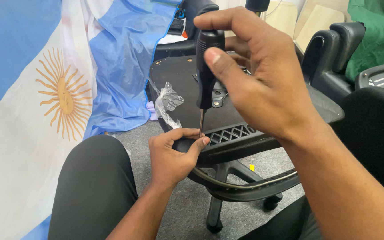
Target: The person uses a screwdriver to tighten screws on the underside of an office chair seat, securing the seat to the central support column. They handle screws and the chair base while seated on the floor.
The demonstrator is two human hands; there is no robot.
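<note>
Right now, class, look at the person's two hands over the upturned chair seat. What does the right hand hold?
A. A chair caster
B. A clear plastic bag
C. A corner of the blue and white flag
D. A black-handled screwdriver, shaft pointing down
D: the right hand wraps the black handle of the screwdriver, whose shaft points down to where the left hand grips the edge of the chair seat.
</note>
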